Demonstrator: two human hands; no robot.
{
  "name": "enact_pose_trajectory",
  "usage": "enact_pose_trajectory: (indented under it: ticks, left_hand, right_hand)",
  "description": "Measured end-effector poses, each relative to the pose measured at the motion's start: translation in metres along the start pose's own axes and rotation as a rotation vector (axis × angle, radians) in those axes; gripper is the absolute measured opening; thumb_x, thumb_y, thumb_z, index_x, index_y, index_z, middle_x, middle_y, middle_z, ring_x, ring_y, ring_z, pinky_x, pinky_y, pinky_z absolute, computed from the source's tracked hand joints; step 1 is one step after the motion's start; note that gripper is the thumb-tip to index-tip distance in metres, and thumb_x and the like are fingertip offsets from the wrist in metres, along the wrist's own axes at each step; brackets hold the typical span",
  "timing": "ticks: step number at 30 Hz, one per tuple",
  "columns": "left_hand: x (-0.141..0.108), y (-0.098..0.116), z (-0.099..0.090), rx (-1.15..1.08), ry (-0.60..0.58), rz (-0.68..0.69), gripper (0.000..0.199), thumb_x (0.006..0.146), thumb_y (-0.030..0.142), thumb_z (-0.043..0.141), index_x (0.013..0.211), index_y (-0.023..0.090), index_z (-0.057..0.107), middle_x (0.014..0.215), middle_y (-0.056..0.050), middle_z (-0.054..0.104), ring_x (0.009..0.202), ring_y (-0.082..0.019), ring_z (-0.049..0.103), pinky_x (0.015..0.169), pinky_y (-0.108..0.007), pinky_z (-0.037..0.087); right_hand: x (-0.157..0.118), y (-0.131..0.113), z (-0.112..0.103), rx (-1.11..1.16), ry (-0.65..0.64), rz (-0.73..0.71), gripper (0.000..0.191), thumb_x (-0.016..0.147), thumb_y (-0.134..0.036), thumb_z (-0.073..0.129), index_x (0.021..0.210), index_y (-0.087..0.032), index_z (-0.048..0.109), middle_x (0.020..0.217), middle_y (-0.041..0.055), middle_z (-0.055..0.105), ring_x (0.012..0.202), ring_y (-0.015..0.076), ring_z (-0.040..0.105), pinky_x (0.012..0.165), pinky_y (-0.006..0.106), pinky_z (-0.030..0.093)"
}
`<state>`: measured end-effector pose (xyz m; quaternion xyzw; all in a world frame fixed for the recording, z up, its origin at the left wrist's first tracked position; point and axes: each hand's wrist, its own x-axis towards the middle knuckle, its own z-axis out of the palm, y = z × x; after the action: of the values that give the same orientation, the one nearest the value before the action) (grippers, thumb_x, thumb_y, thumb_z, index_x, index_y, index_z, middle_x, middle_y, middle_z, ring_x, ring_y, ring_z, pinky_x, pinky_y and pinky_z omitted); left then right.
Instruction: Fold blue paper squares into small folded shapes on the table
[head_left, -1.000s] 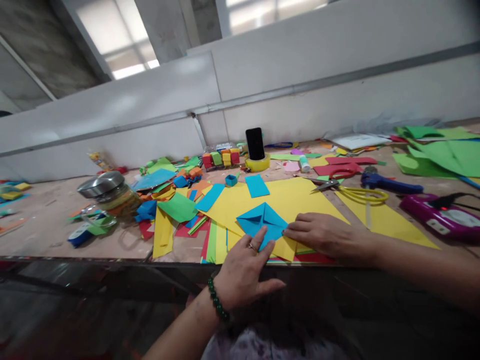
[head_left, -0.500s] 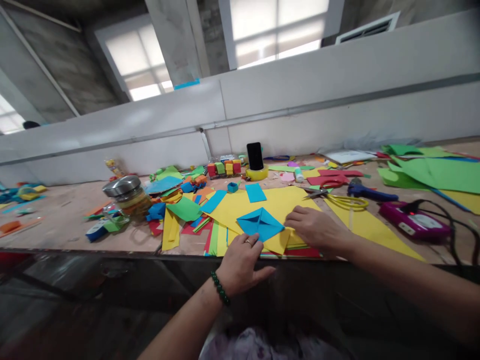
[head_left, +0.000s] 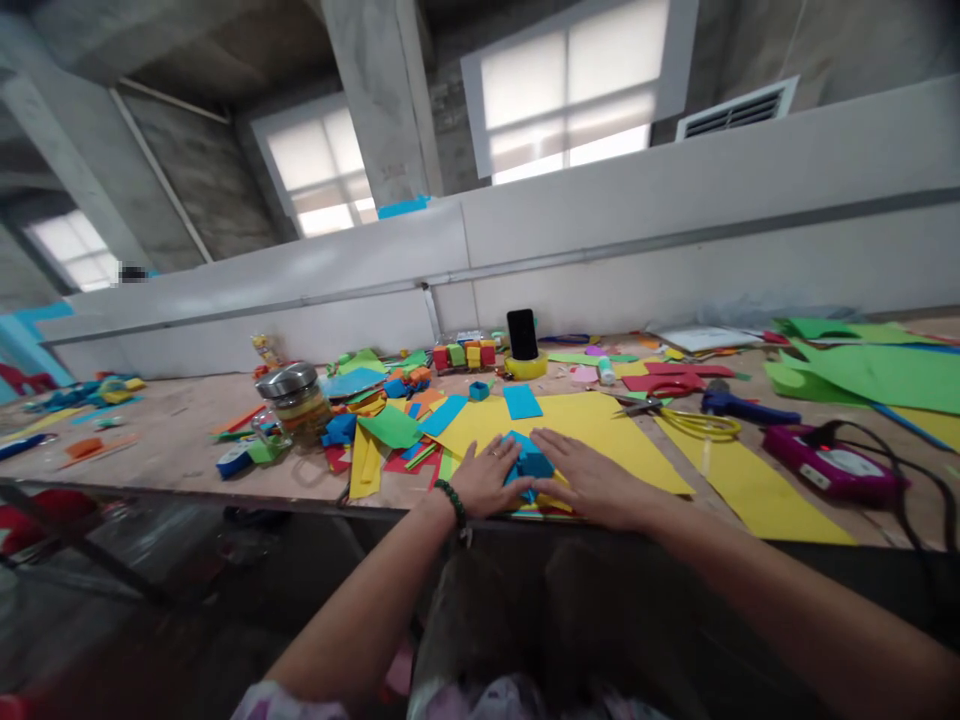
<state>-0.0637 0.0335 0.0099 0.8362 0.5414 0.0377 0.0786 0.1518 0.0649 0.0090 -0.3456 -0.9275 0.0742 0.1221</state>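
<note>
A piece of blue folded paper [head_left: 535,461] with raised sides sits on yellow sheets near the table's front edge. My left hand [head_left: 486,480], wearing a ring and a green bead bracelet, holds its left side between thumb and fingers. From the right, my right hand [head_left: 589,482] grips the opposite side in the same way, its fingers long and nearly straight. Part of the folded paper is hidden under both hands. Just beyond lies a flat blue paper strip [head_left: 523,402], with a small blue paper box [head_left: 478,390] to its left.
To the left stands a lidded glass mug [head_left: 296,410] among coloured paper scraps. A phone [head_left: 522,334] leans upright in a yellow tape roll [head_left: 526,366]. Scissors [head_left: 637,405], a blue-handled tool [head_left: 750,405] and a purple device [head_left: 832,462] with cables lie to the right.
The blue paper lay flat as a diamond and now has raised sides. My left hand has moved up to it and my right hand has come inward over its right side. The view has shifted.
</note>
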Motion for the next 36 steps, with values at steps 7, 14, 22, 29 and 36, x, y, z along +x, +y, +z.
enact_pose_trajectory:
  ticks: [7,14,22,29,36]
  left_hand:
    - [0.007,0.013,0.024,0.016,-0.01,-0.142,0.074,0.092,0.062,0.028,0.152,0.019,0.021,0.16,-0.013,0.015,0.148,-0.03,0.015,0.114,-0.065,0.013]
    - [-0.005,0.023,0.018,0.026,0.126,-0.266,0.066,0.098,0.049,0.02,0.151,0.011,0.021,0.151,-0.023,0.035,0.136,-0.034,0.04,0.106,-0.058,0.034]
    - [-0.019,0.014,0.013,0.089,0.197,-0.137,0.042,0.096,0.04,0.038,0.135,0.031,0.053,0.137,-0.01,0.054,0.119,-0.03,0.052,0.098,-0.05,0.043]
    - [-0.023,0.007,0.021,0.048,0.153,0.002,0.059,0.097,0.057,0.026,0.145,0.026,0.039,0.154,-0.01,0.035,0.143,-0.029,0.03,0.113,-0.062,0.02]
    - [-0.026,0.005,0.02,-0.118,0.02,0.027,0.103,0.076,0.084,0.035,0.152,0.016,0.022,0.158,-0.015,0.021,0.146,-0.034,0.019,0.115,-0.064,0.014]
  right_hand:
    - [0.004,0.0,0.023,-0.004,-0.119,-0.008,0.079,0.091,-0.066,0.034,0.147,-0.011,0.038,0.152,0.0221,0.035,0.141,0.0361,0.032,0.11,0.06,0.03]
    - [-0.007,0.003,0.01,-0.094,0.172,0.03,0.052,0.099,-0.048,0.032,0.134,-0.018,0.056,0.14,0.0155,0.054,0.133,0.0288,0.047,0.107,0.049,0.038]
    - [0.001,-0.002,0.014,-0.166,0.104,-0.141,0.03,0.089,-0.013,0.047,0.108,-0.015,0.07,0.108,0.0136,0.07,0.101,0.0242,0.063,0.089,0.038,0.049]
    - [0.003,-0.011,0.019,-0.172,0.119,-0.163,0.03,0.093,-0.024,0.048,0.113,-0.014,0.068,0.119,0.0178,0.066,0.109,0.0304,0.06,0.096,0.047,0.047]
    - [-0.017,-0.016,0.024,-0.012,-0.006,-0.092,0.067,0.089,-0.051,0.053,0.142,-0.01,0.047,0.144,0.021,0.048,0.13,0.0366,0.047,0.104,0.056,0.042]
